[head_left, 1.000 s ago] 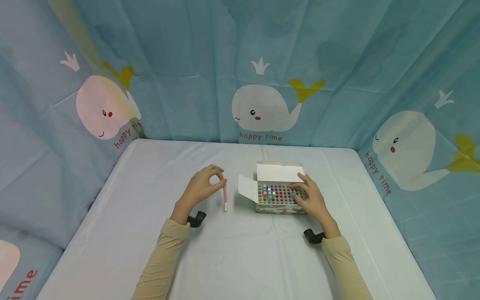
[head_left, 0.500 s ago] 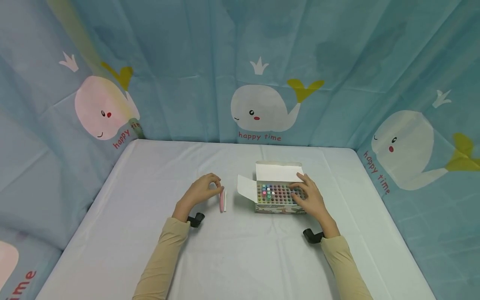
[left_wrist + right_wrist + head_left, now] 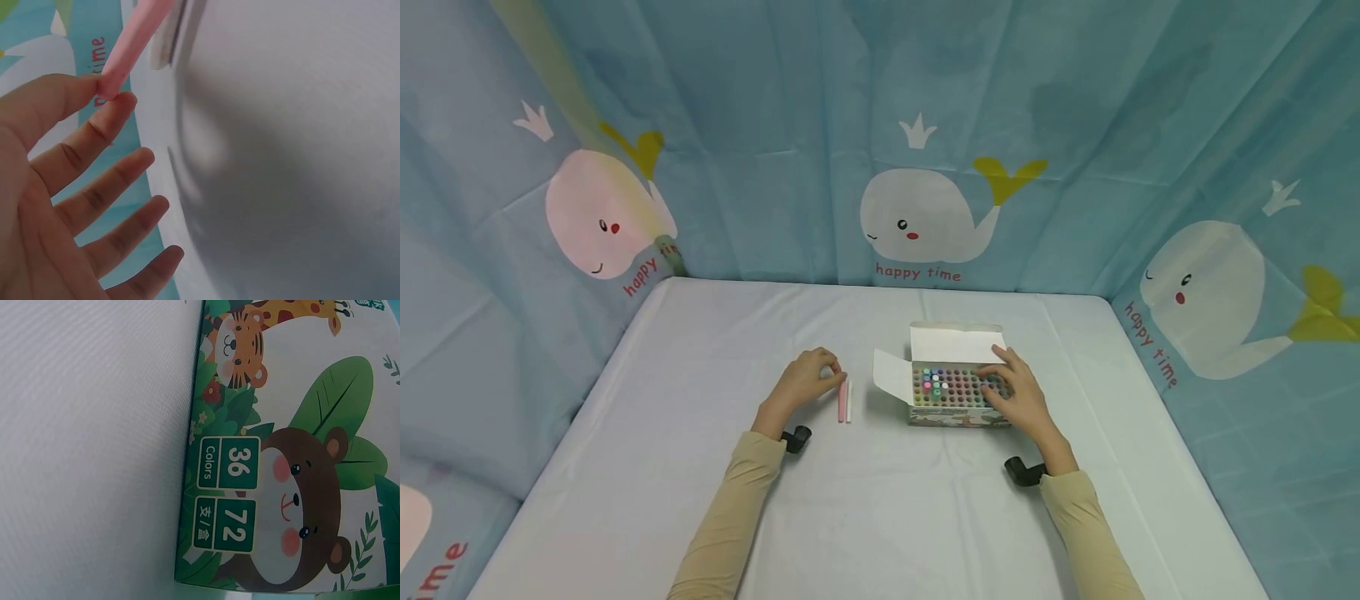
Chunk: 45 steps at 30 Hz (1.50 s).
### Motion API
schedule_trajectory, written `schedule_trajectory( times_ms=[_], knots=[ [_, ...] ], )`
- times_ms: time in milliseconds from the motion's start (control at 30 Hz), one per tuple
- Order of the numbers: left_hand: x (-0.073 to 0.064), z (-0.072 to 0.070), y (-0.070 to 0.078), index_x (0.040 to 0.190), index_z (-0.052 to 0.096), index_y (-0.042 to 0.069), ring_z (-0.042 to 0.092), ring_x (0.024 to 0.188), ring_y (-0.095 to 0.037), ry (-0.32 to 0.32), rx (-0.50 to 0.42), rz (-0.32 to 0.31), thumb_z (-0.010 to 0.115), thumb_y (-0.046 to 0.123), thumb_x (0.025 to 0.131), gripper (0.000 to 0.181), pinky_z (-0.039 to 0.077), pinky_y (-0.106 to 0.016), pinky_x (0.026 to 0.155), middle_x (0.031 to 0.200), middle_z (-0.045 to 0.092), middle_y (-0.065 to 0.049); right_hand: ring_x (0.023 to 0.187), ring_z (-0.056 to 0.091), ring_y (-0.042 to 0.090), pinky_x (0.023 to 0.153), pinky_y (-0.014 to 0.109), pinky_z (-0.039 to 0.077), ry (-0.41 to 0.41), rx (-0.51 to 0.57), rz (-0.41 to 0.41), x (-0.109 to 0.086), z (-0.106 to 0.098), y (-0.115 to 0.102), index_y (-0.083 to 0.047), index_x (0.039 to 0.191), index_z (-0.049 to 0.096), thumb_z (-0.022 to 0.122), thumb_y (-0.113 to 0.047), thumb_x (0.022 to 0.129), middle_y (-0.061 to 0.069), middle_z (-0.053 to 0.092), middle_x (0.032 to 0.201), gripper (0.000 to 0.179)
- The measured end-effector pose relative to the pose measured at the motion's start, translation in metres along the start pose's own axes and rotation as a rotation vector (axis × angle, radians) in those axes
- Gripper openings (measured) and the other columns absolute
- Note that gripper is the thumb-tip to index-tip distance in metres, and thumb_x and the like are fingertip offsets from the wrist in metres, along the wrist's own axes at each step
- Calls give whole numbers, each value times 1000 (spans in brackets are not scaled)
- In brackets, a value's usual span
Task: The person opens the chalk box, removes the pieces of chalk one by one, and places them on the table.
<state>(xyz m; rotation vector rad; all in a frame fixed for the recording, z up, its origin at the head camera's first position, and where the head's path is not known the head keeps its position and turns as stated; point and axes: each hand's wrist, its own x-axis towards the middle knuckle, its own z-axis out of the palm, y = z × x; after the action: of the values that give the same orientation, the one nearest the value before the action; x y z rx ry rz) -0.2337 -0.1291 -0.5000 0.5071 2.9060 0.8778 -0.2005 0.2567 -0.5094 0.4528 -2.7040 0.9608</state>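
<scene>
My left hand (image 3: 805, 383) pinches the far end of a pink chalk stick (image 3: 842, 404) between thumb and index finger; the other fingers are spread in the left wrist view. Alongside it on the white tabletop lies a white chalk stick (image 3: 849, 404). To the right stands a box (image 3: 958, 417) with its flaps raised, showing rows of cells and several coloured stick ends (image 3: 934, 383). Over the right end of this box rests my right hand (image 3: 1022, 396), fingers loosely bent and apart, nothing seen between them. The right wrist view shows the printed box side (image 3: 287, 456), without the hand.
The box's white back flap (image 3: 957, 343) and left flap (image 3: 892, 375) stick out from its rim. A white cloth (image 3: 880, 508) covers the table. Blue whale-print curtains (image 3: 760, 167) hang behind and at both sides.
My left hand has moved slightly left and down, bringing the pink chalk stick beside the white one, now fully visible. My right hand has stayed over the box.
</scene>
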Motion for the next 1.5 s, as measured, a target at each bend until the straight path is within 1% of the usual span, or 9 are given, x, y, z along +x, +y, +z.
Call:
schedule_trajectory(
  times_ms=[200,367,567,700,833,1100,1233,1300,1500],
  knots=[
    [2,5,-6,82,66,15,52,110,-35,-2,28,-2,61,31,89,18,47,-48,83,118,58,-11,138,18,38,96,64,32,-8,3,5,0,1,-1,-16,103,67,66,-19,84,12,35,145,19],
    [4,8,-7,82,67,15,49,114,-37,-6,32,-10,62,31,89,19,43,-52,91,121,56,-13,138,19,40,100,66,26,-5,4,8,0,0,-1,-16,102,67,67,-18,84,12,36,145,19],
    [3,10,-7,80,68,14,45,118,-40,14,58,-16,63,32,88,20,39,-58,94,126,53,-16,137,20,42,100,67,25,1,8,4,0,0,-2,-15,102,67,67,-17,83,13,37,145,19],
    [4,12,-7,80,68,14,44,120,-40,24,72,-23,64,32,87,20,38,-57,96,127,52,-15,138,19,40,101,67,24,-5,9,11,0,0,-2,-15,102,67,67,-18,83,13,36,145,19],
    [5,14,-8,79,68,15,44,120,-39,27,75,-25,66,32,86,18,38,-57,96,127,52,-14,137,20,42,101,67,23,-7,9,10,0,-1,-3,-16,103,67,67,-19,83,13,36,145,19],
    [4,15,-9,82,68,15,45,119,-38,33,87,-23,65,32,86,17,39,-56,95,127,52,-15,137,20,41,100,67,24,-7,5,2,0,-1,-3,-15,102,67,67,-18,83,14,36,145,19],
    [5,13,-6,85,67,17,46,118,-39,41,83,-4,63,32,88,16,40,-56,93,127,53,-14,136,21,42,99,68,26,1,-1,-13,0,-1,-2,-14,102,67,68,-17,83,16,37,144,20],
    [6,10,-2,86,67,17,46,118,-39,59,84,12,63,32,88,15,40,-56,93,127,53,-13,136,21,43,98,68,26,6,-1,-18,0,0,-2,-14,102,67,68,-17,83,16,37,144,19],
    [11,-6,18,87,67,18,47,118,-37,122,81,52,63,31,88,15,41,-54,93,128,53,-11,135,22,44,99,67,26,6,-6,-16,-1,1,-1,-15,102,67,68,-17,83,15,37,144,19]
  ],
)
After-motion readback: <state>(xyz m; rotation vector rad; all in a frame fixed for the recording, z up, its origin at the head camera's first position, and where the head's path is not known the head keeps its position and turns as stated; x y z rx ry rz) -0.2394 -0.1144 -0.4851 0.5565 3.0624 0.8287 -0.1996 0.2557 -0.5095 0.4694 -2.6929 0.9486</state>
